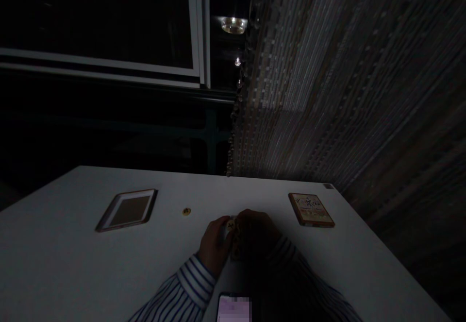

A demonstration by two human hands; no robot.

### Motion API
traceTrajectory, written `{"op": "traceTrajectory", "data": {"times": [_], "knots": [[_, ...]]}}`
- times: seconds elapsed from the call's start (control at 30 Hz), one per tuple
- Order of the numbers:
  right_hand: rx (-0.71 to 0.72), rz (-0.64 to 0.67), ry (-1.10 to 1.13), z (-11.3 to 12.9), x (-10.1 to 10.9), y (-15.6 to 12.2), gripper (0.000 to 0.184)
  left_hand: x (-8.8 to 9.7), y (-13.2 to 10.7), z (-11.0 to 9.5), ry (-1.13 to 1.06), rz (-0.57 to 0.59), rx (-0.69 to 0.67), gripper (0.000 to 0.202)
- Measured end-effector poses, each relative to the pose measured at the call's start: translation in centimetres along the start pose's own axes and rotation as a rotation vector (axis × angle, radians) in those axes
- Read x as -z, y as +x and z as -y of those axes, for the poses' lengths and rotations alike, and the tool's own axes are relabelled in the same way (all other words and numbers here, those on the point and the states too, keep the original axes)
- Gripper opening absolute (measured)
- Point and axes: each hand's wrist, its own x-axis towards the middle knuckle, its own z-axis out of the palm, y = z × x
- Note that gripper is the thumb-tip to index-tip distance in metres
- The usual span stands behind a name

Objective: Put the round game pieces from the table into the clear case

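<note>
My left hand (214, 246) is curled with thumb and fingers around a round wooden Chinese chess piece (230, 225), which has a dark character on its face. Close against it on the right is my right hand (260, 229), bent inward and deep in shadow; what its fingers hold is too dark to make out. Several more round pieces (236, 244) show dimly between the two hands, in what looks like a small transparent holder. Farther off to the left, a single Chinese chess piece (186, 211) lies flat on the white table (174, 259).
An open shallow box (133, 209) rests at the left. At the right lies a box lid (313, 209) with printed characters. A phone (233, 307) is at the near edge of view. Beyond the table hang a bead curtain (291, 93) and a window frame (200, 30). Light is dim.
</note>
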Motion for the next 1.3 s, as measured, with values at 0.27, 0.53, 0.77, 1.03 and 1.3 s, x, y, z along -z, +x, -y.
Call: {"op": "traceTrajectory", "data": {"times": [0.27, 0.53, 0.77, 1.03, 1.3], "knots": [[0.033, 0.005, 0.24, -0.7, -1.0, -0.5, 0.021, 0.1, -0.2, -0.6, 0.012, 0.053, -0.018, 0.03], [0.016, 0.003, 0.313, -0.8, -1.3, -0.4, 0.02, 0.2, -0.3, -0.7, -0.032, 0.036, -0.001, 0.03], [0.002, -0.01, 0.392, -1.0, -1.3, -0.4, 0.022, 0.3, -0.3, -0.8, -0.187, 0.031, 0.205, 0.032], [-0.01, -0.097, 0.532, -1.5, -2.3, -0.3, 0.023, 0.4, 0.2, -1.4, -0.475, 0.023, 0.397, 0.022], [-0.018, -0.06, 0.336, -0.7, -1.6, -0.6, 0.023, 0.1, -0.2, -0.6, -0.484, 0.058, 0.404, 0.027]]}}
